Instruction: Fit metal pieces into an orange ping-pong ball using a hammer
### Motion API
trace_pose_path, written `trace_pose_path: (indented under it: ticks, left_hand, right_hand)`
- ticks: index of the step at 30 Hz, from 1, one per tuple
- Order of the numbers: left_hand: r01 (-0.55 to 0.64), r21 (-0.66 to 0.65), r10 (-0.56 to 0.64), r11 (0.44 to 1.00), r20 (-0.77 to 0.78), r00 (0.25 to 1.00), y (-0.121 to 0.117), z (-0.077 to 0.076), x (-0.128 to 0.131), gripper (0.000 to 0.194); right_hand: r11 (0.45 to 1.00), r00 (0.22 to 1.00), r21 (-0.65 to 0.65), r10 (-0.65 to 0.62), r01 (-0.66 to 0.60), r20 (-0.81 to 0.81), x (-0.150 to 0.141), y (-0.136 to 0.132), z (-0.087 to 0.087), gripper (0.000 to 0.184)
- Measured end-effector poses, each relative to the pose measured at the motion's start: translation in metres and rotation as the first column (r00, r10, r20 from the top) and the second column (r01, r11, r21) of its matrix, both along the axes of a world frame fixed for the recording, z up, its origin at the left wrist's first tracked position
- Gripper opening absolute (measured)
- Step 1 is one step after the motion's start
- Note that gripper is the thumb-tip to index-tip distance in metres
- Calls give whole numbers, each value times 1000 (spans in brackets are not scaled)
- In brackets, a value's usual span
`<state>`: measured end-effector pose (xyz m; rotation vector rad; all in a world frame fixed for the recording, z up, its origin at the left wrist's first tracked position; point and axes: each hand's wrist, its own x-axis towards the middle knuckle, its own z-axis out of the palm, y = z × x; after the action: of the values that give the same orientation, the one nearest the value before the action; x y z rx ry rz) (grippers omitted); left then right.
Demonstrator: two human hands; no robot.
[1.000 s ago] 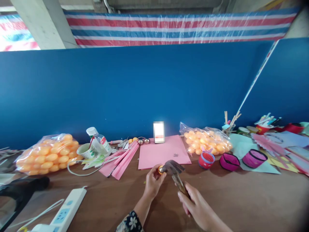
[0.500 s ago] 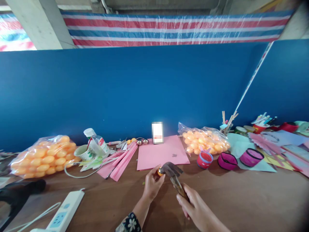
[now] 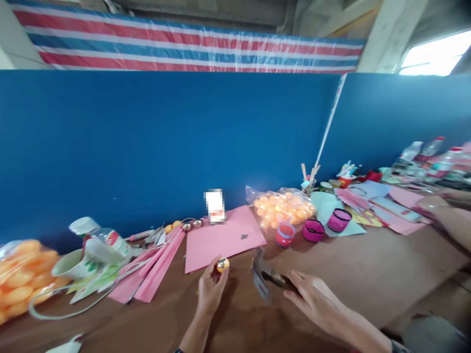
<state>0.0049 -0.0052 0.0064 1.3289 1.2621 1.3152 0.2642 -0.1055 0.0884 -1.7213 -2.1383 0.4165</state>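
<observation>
My left hand [image 3: 209, 291] pinches a small orange ball with a shiny metallic patch [image 3: 222, 265] just in front of the pink paper. In my right hand [image 3: 318, 299] is the handle of a claw hammer [image 3: 263, 275], its head held to the right of the ball and apart from it. Behind both hands lies the stack of pink paper [image 3: 224, 244], with a few small metal pieces [image 3: 244, 236] on it. Two silver balls [image 3: 187, 226] sit at the paper's far left corner.
Bags of orange balls [image 3: 281, 208] stand behind and at far left. Left are pink strips [image 3: 162, 267], a cup [image 3: 68, 264] and a plastic bottle [image 3: 114, 240]. On the right are magenta bands [image 3: 312, 230], a red cup-like piece [image 3: 285, 235] and another person's arm [image 3: 447, 211].
The view has swung right, bringing another person's arm into sight. My right hand has drawn the hammer away from the ball to the right. My left hand keeps hold of the ball.
</observation>
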Motion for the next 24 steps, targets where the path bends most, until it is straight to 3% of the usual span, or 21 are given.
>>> trace_pose_path:
  ticks: [9,14,24]
  left_hand:
    - [5,-83,-5,997,2,1000,-1,12,0,49]
    - [-17,-110,18,994,9,1000,-3,16,1,50]
    - [18,-102,-20,995,-17,1000,0,4,-3,50]
  right_hand:
    - [1000,944,1,-21,22,328,62,-8,-18,21]
    - [1000,931,27,0,-11,366,87,-8,-30,22]
    - [1000,925,30,-18,7,380,111,-8,-40,27]
